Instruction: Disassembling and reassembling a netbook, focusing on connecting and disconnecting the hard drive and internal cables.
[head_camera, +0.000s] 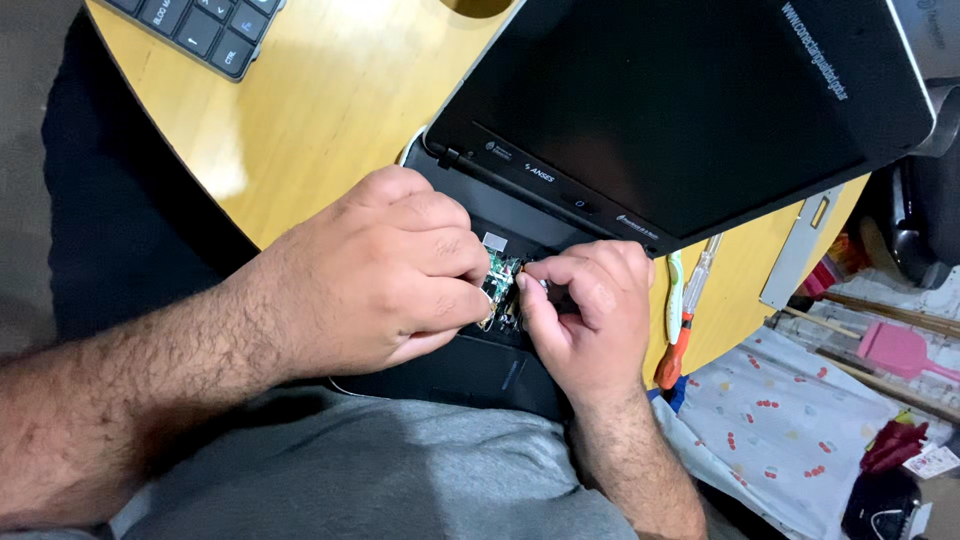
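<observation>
We note laptop (660, 110): black plastic, screen glossy, bezel matt. Small circuit board (500, 278): green, shiny metal spots, pinched between left hand (385, 275) and right hand (590, 310). Counter (330, 110): yellow wood, smooth, sheen under light. Screwdriver (672, 350): orange plastic handle. Bracket (800, 245): grey brushed metal. Our shirt (380, 480): grey matt cloth.

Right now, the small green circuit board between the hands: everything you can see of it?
The small green circuit board is mostly hidden: only a narrow strip with tiny components and a pale label patch above it shows. It sits in the open laptop base, just below the dark screen. The left hand and right hand pinch it from both sides with their fingers.
</observation>
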